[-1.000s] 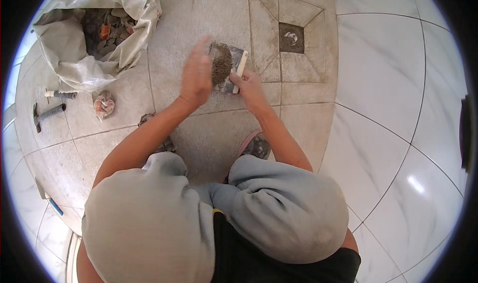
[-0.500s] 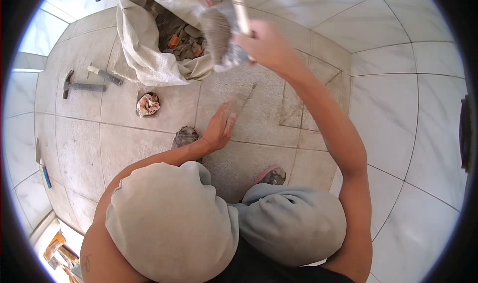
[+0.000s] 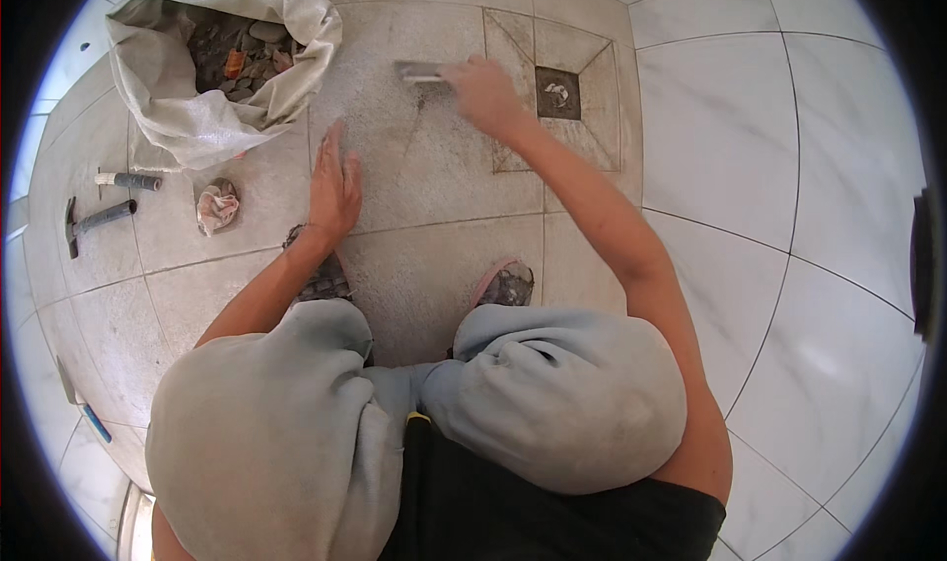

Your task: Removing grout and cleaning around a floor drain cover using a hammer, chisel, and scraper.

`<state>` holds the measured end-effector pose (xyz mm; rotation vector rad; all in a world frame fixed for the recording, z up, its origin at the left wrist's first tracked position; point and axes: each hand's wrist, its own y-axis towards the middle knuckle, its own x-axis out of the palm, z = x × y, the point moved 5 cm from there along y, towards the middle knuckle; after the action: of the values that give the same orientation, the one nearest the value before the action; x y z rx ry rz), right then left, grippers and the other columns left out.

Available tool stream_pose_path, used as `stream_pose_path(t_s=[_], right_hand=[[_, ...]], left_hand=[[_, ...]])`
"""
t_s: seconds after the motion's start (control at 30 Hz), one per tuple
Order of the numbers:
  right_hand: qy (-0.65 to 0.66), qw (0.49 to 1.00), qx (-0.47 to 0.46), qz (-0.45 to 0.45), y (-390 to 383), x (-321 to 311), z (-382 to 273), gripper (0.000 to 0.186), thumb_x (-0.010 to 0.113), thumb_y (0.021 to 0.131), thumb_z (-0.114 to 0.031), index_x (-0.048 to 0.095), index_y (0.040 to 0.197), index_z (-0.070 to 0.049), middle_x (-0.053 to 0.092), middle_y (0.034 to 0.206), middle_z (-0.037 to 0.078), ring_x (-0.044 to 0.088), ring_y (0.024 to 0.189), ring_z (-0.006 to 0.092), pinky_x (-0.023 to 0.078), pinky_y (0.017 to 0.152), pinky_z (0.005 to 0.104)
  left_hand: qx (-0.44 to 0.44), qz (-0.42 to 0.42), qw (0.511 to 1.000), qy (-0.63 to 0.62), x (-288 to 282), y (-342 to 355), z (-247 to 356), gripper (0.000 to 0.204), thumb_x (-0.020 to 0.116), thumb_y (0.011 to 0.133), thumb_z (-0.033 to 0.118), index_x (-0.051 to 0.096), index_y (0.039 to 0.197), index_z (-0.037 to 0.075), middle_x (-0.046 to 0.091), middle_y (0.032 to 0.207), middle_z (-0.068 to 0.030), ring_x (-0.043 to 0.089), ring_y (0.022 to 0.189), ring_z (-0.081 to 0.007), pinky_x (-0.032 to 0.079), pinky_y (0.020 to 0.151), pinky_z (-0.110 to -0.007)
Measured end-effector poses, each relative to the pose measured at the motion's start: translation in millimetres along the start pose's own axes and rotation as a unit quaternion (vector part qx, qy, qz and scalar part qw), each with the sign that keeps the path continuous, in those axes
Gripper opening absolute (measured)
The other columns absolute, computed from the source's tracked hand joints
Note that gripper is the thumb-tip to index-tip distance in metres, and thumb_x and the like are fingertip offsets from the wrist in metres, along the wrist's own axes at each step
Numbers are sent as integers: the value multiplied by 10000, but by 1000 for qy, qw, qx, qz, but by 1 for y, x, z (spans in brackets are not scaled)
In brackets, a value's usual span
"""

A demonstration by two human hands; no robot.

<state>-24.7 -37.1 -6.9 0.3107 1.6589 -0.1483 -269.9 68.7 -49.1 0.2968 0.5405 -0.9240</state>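
My right hand (image 3: 488, 97) is wrapped round the handle of a flat plastering trowel (image 3: 416, 70), which is down low at the dusty tiled floor (image 3: 444, 186). A small dark streak of debris lies just below the trowel's blade. To the left, my left hand (image 3: 335, 188) holds nothing; its fingers are stretched out, close above or on the floor, and I cannot tell whether they touch it. Beyond that hand a white woven sack (image 3: 173, 117) stands with its mouth wide, showing grey rubble (image 3: 261, 58) and an orange piece inside.
A square drain recess (image 3: 558, 93) sits right of my right hand, near the marbled wall tiles (image 3: 720, 137). At left lie a hammer (image 3: 104, 216), a tool with a dark grip (image 3: 133, 180), a crumpled wad (image 3: 217, 206) and a blue-handled tool (image 3: 96, 423). My shoes (image 3: 508, 285) are below.
My right hand has brought the trowel from the raised spot beside the sack's mouth down to the floor. My left hand has turned, fingers pointing away. The whole view has shifted, uncovering the drain recess.
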Motion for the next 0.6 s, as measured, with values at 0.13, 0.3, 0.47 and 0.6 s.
stream_pose_path(t_s=[0.13, 0.3, 0.47, 0.6], right_hand=[[60, 996, -72, 3, -54, 3, -64, 228, 539, 844, -127, 669, 1025, -78, 675, 967, 100, 620, 987, 276, 456, 858, 401], [120, 992, -9, 38, -96, -15, -93, 217, 570, 844, -97, 660, 1038, -59, 678, 948, 123, 621, 926, 314, 476, 797, 436], [332, 913, 176, -157, -120, -10, -124, 194, 577, 908, -196, 637, 966, -20, 640, 835, 224, 627, 787, 432, 490, 721, 526], [416, 887, 189, -74, -112, 43, -161, 227, 592, 900, -221, 619, 921, 4, 634, 834, 255, 621, 799, 466, 484, 694, 536]], left_hand=[[37, 6, 999, 37, 12, 2, -8, 546, 446, 1028, 166, 295, 1496, -72, 363, 1519, -292, 318, 1433, -445, 214, 1208, -482], [70, 3, 988, 135, 19, 10, -19, 550, 444, 1026, 172, 300, 1513, -39, 363, 1525, -292, 304, 1447, -437, 184, 1217, -485], [31, 18, 998, 51, -3, 41, -12, 516, 393, 1050, 199, 336, 1508, -31, 403, 1515, -273, 358, 1428, -410, 235, 1202, -439], [78, 66, 994, 38, -18, 57, -18, 511, 350, 1074, 251, 365, 1502, -27, 412, 1524, -244, 374, 1426, -390, 282, 1182, -414]])
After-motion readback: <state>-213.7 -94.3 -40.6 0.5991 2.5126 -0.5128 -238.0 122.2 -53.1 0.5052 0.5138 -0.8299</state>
